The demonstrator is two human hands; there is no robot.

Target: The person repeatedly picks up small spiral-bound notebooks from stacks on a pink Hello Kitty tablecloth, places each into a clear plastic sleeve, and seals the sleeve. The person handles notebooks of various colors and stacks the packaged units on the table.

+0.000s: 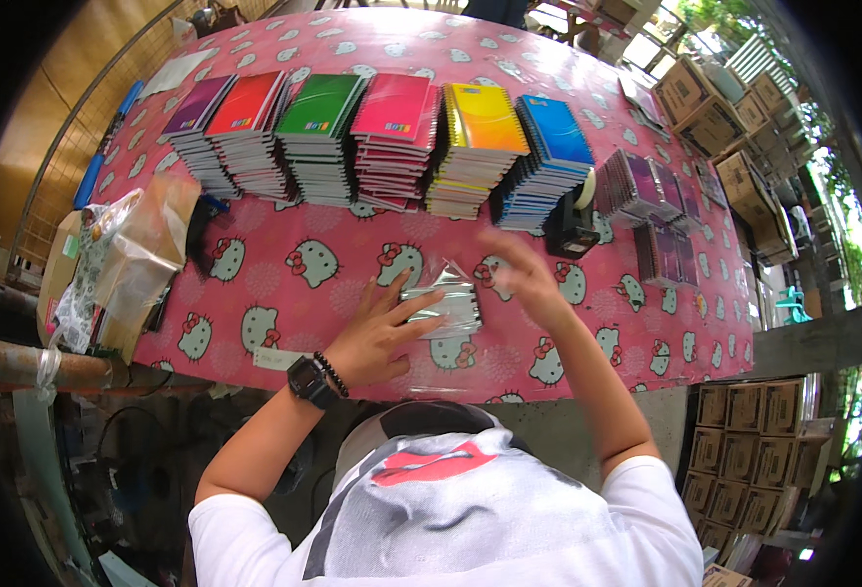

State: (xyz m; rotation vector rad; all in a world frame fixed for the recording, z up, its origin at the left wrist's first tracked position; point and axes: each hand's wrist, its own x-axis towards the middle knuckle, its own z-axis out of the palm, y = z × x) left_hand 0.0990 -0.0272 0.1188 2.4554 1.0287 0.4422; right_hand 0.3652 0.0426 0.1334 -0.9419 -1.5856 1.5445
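A small stack of spiral notebooks (457,305) in clear plastic film lies near the table's front edge. My left hand (382,331) rests flat on its left part with the fingers spread. Loose film sticks up at the stack's far side. My right hand (533,289) is raised just right of the stack, blurred by motion, its fingers apart and pointing up and left. Nothing shows in it. Beyond that hand stands a black tape dispenser (573,233). Several tall notebook piles form a row behind, among them a green pile (321,106) and a yellow pile (485,115).
Wrapped purple notebook packs (636,191) are stacked at the right. Clear plastic bags (147,245) lie at the left edge. A pink patterned cloth (255,274) covers the table, with a paper tag (279,360) near its front. Cardboard boxes (758,430) stand at the right.
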